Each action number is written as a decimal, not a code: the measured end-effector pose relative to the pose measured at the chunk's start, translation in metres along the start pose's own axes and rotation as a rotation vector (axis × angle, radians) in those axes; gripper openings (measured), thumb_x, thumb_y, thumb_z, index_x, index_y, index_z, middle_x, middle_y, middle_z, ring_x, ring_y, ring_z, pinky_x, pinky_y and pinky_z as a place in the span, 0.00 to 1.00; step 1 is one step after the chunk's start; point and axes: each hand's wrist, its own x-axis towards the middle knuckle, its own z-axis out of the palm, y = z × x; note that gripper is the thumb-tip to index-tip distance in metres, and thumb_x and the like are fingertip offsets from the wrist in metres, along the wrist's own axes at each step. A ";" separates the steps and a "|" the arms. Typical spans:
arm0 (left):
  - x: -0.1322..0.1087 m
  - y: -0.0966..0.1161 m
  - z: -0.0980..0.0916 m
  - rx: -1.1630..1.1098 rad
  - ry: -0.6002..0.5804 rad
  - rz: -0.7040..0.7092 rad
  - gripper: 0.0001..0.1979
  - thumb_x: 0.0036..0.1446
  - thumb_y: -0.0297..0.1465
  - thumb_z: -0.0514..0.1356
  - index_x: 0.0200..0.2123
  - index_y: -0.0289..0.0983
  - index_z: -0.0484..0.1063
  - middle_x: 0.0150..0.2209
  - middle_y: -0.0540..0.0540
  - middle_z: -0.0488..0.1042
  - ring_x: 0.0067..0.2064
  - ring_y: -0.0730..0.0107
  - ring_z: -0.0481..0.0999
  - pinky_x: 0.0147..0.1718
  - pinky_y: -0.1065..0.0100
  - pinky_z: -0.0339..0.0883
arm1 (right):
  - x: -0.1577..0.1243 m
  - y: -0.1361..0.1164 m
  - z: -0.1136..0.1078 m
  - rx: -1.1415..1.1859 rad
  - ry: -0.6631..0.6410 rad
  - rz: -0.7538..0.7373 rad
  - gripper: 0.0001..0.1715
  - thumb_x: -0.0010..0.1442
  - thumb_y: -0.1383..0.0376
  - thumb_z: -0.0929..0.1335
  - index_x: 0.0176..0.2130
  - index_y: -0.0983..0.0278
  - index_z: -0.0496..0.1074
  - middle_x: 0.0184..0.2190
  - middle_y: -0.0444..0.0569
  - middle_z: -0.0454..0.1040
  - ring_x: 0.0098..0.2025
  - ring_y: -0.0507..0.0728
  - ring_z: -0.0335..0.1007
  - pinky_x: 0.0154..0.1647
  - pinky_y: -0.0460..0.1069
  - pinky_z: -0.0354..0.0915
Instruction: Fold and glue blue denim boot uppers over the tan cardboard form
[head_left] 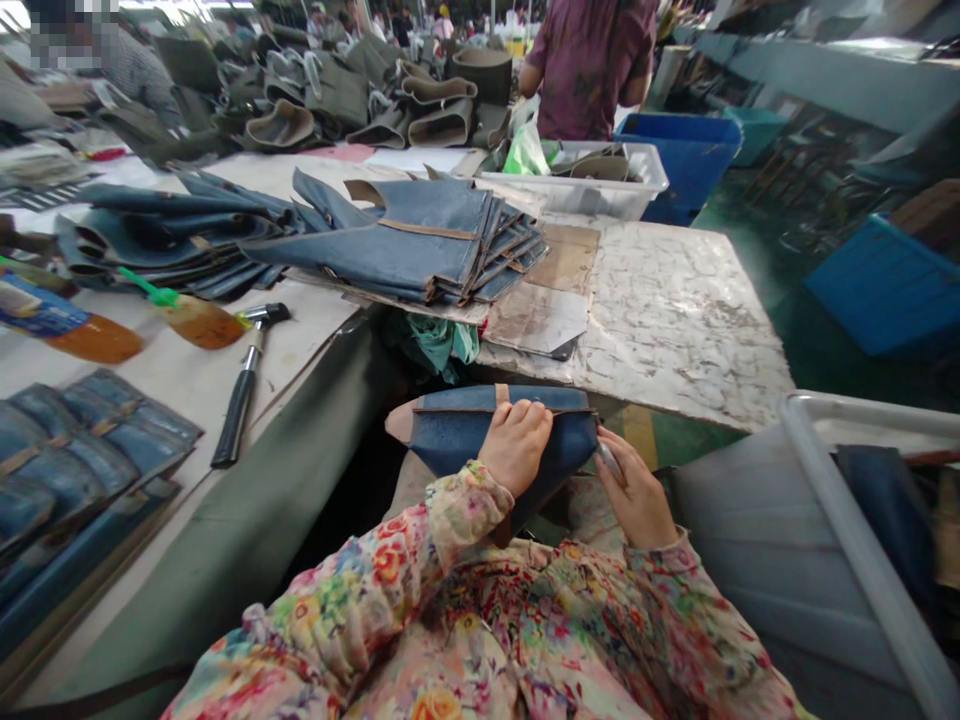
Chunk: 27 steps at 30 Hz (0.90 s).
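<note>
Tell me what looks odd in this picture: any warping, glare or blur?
In the head view, wide-angle warping bends the metal rail, glare washes out the top-left corner, a person there is pixelated, yet the left hand and right hand look sharp.

Our left hand (516, 447) presses on a folded blue denim panel (469, 425), our right hand (636, 490) at its right corner pinching a small silver object (610, 462). Beyond the panel, stacked denim pieces (405, 240) lie on the surface (675, 320), a hammer (241, 385) further left.
</note>
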 end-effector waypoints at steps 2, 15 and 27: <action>0.006 0.008 0.004 -0.002 -0.016 0.021 0.16 0.60 0.26 0.47 0.51 0.32 0.63 0.46 0.43 0.68 0.48 0.64 0.64 0.47 0.62 0.56 | -0.001 0.000 -0.002 -0.036 -0.012 -0.025 0.18 0.61 0.62 0.59 0.51 0.62 0.63 0.54 0.54 0.63 0.54 0.57 0.61 0.56 0.55 0.60; 0.037 0.028 0.019 -0.052 -0.076 0.142 0.19 0.64 0.36 0.42 0.53 0.33 0.61 0.46 0.41 0.67 0.48 0.64 0.64 0.42 0.63 0.58 | 0.019 -0.004 -0.019 -0.193 -0.018 0.008 0.27 0.63 0.56 0.56 0.58 0.65 0.58 0.51 0.57 0.63 0.53 0.60 0.59 0.54 0.56 0.59; 0.016 0.007 0.008 -0.091 -0.059 0.091 0.18 0.63 0.34 0.44 0.52 0.33 0.62 0.46 0.42 0.68 0.49 0.65 0.64 0.46 0.64 0.58 | 0.046 -0.023 -0.019 -0.388 -0.025 -0.114 0.22 0.62 0.61 0.58 0.53 0.62 0.65 0.44 0.54 0.67 0.47 0.60 0.61 0.48 0.56 0.61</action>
